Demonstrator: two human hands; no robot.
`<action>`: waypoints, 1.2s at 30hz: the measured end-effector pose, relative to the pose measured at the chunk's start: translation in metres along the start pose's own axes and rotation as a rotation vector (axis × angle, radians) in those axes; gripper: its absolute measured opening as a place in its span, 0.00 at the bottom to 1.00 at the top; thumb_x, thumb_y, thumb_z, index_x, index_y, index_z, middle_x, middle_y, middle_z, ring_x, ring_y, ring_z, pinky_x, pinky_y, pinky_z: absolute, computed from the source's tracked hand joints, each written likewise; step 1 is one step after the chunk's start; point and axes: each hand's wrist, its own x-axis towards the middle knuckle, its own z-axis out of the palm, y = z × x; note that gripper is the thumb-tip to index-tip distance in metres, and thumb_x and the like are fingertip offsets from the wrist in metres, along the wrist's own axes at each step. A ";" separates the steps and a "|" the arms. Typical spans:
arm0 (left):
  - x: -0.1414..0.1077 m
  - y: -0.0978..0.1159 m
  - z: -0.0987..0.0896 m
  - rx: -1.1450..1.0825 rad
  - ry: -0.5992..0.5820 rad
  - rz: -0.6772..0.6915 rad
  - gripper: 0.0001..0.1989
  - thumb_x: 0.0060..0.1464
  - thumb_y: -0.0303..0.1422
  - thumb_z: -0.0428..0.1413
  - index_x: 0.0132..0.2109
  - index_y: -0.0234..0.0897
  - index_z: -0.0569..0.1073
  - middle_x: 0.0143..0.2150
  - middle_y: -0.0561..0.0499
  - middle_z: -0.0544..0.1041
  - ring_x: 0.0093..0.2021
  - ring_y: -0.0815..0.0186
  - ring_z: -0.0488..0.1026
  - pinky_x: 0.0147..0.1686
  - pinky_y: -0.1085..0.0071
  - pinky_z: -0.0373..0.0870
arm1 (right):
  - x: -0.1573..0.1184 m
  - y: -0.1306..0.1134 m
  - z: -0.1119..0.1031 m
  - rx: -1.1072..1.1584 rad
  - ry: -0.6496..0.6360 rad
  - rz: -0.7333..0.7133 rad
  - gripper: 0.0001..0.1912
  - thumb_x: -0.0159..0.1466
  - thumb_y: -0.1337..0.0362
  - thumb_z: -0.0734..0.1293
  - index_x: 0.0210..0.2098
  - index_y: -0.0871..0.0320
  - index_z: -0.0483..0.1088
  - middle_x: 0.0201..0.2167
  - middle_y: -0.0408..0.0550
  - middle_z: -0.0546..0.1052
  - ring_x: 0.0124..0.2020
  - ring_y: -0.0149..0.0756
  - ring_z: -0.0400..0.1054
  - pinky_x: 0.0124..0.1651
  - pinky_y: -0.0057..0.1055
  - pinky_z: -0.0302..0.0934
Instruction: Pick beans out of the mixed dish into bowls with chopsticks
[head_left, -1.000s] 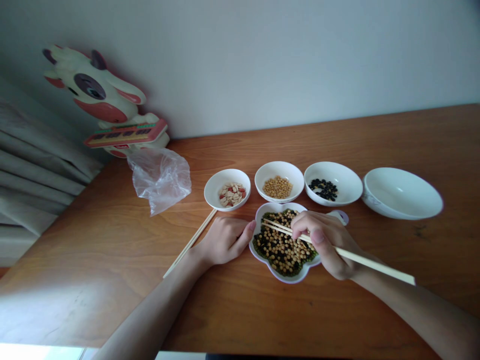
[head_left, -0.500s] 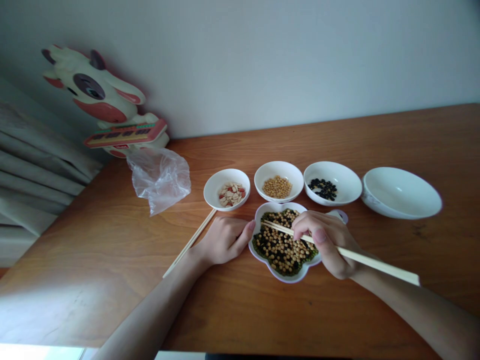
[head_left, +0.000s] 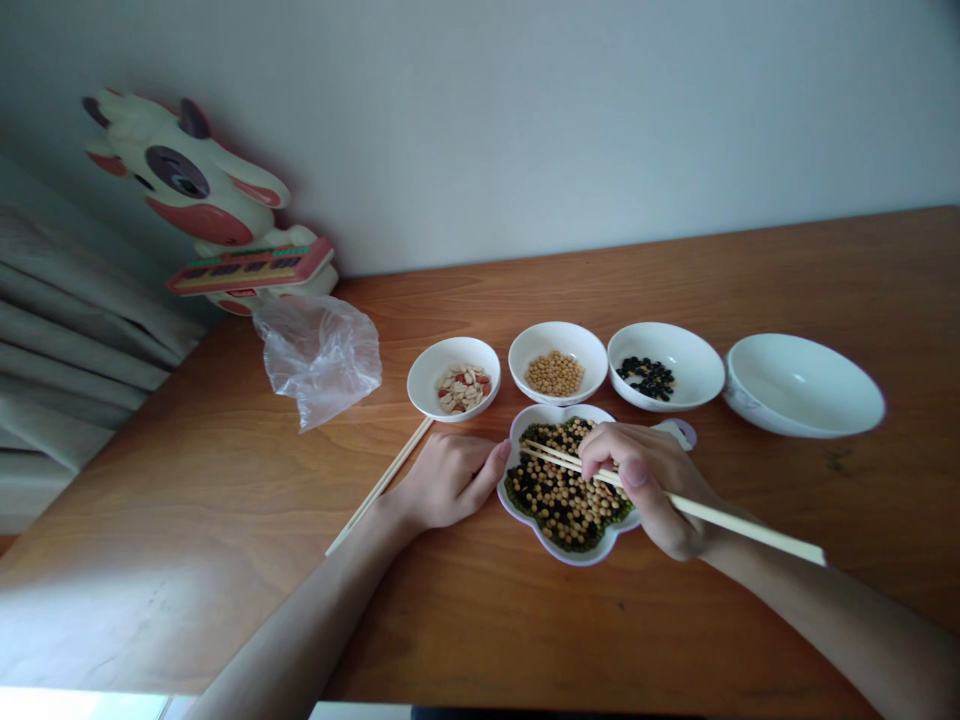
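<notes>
My right hand (head_left: 649,485) is closed around a pair of wooden chopsticks (head_left: 720,518). Their tips, slightly apart, reach among the beans at the upper left of a flower-shaped plate (head_left: 574,556). Yellow soybeans (head_left: 574,505), black beans and small green beans cover its inside, partly hidden by my right hand. With fingers curled, my left hand (head_left: 454,480) holds the plate's left rim, its thumb on the edge. Behind the plate stand white bowls: one with pale and reddish seeds (head_left: 463,388), one with soybeans (head_left: 553,374) and one with black beans (head_left: 646,379).
A bare white bowl (head_left: 806,385) stands at the row's right end. A second pair of chopsticks (head_left: 379,487) lies beside my left forearm. Farther left are a crumpled clear plastic bag (head_left: 322,355) and a cow-shaped toy keyboard (head_left: 217,205) against the wall.
My right hand has shifted slightly left, and the rear ends of the chopsticks have swung a little left and up. The tips have spread a bit. My left hand and the plate stay put.
</notes>
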 end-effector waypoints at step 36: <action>0.000 -0.001 0.000 -0.020 -0.015 -0.019 0.25 0.78 0.37 0.38 0.29 0.37 0.62 0.26 0.51 0.72 0.25 0.69 0.63 0.32 0.68 0.58 | -0.003 0.001 0.002 0.125 0.071 0.051 0.23 0.80 0.53 0.52 0.38 0.55 0.72 0.34 0.48 0.76 0.36 0.41 0.72 0.42 0.40 0.62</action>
